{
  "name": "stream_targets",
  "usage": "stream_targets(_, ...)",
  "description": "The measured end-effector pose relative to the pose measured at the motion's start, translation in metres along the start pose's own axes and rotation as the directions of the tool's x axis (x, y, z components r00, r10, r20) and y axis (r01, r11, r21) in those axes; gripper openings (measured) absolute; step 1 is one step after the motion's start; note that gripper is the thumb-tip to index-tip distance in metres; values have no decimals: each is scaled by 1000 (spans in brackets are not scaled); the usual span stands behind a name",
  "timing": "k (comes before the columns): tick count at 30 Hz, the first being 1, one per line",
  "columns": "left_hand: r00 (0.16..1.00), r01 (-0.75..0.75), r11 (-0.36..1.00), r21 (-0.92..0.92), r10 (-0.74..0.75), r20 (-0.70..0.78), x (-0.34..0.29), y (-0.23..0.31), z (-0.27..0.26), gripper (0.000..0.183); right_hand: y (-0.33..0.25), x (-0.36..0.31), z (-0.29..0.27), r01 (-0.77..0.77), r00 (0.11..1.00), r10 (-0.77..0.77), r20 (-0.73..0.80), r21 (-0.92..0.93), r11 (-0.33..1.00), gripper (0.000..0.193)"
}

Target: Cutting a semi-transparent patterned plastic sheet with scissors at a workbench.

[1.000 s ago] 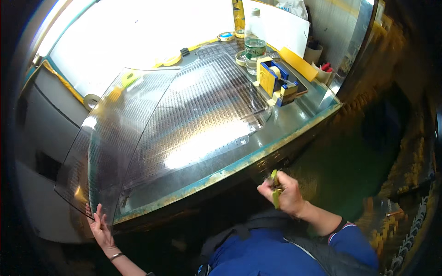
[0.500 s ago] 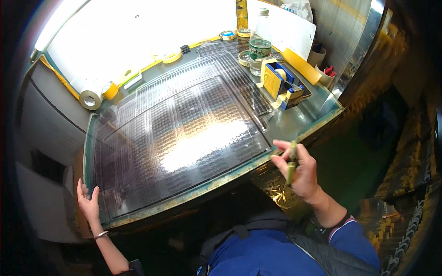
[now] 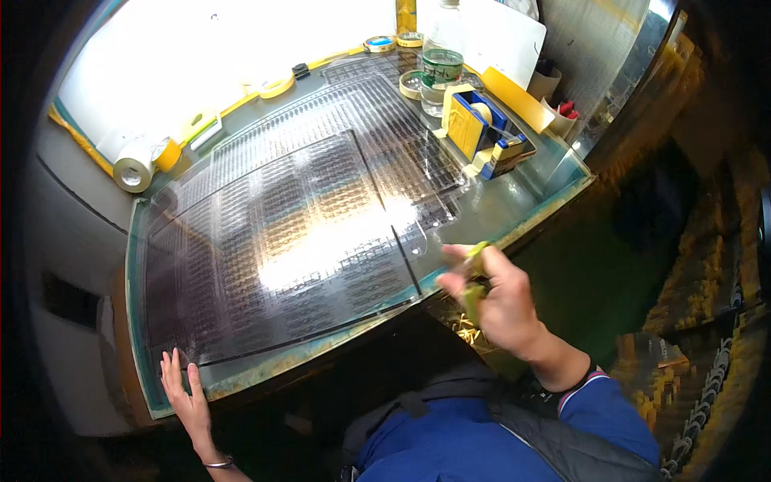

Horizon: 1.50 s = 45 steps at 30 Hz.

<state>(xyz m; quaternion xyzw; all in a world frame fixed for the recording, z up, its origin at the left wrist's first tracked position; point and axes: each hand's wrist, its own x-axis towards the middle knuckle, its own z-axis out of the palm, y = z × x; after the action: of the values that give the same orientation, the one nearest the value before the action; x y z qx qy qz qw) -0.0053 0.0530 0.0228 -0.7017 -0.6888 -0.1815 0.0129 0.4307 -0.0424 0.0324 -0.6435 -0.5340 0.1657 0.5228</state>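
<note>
A large dark transparent film sheet (image 3: 321,193) with a dense printed pattern lies on a glass-topped table (image 3: 514,213), bright light reflecting off its middle. At the near left corner of the film is my left hand (image 3: 185,394), its fingers stretched and spread, the tips at the sheet's edge. My right hand (image 3: 506,301) hovers by the near right edge of the table, fingers closed around a small yellow-green hand tool (image 3: 474,301). Motion blurs the tool, so its exact kind cannot be made out. Thumb and forefinger point toward the film's right edge.
A blue-and-yellow tape dispenser (image 3: 474,128) and a water bottle (image 3: 442,72) stand at the back right. Tape rolls (image 3: 132,169) line the far edge, below a bright white panel (image 3: 241,40). Pens sit in a holder (image 3: 562,120) beside a yellow strip (image 3: 514,100).
The film's dark right edge has shifted left and toward me on the table. My left hand has come nearer and rightward; my right hand has moved left with the tool.
</note>
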Motion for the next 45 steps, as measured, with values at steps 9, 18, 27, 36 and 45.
stream_targets(9, 992, -104, 989, 110, 96, 82, 10, 47, 9, 53, 27, -2, -27, -327, 921, 389, -15, 511, 795, 11)
stream_targets(18, 981, 18, 991, 135, -44, 188, 21, 63, 8, 55, 37, -5, -36, -376, 903, 429, 26, 530, 760, 12)
stream_targets(27, 982, 12, 985, 171, -43, 182, 34, 91, 14, 58, 21, 7, -24, -254, 931, 350, -99, 513, 820, 10)
stream_targets(36, 879, -197, 940, -278, 45, -474, 32, 26, 2, 45, 1, 43, 47, 112, 937, -48, -347, 168, 979, 18)
stream_targets(45, 726, 627, 779, 4, -583, -366, -105, -283, 67, 75, 20, 44, 52, 95, 916, -50, -398, 94, 991, 25)
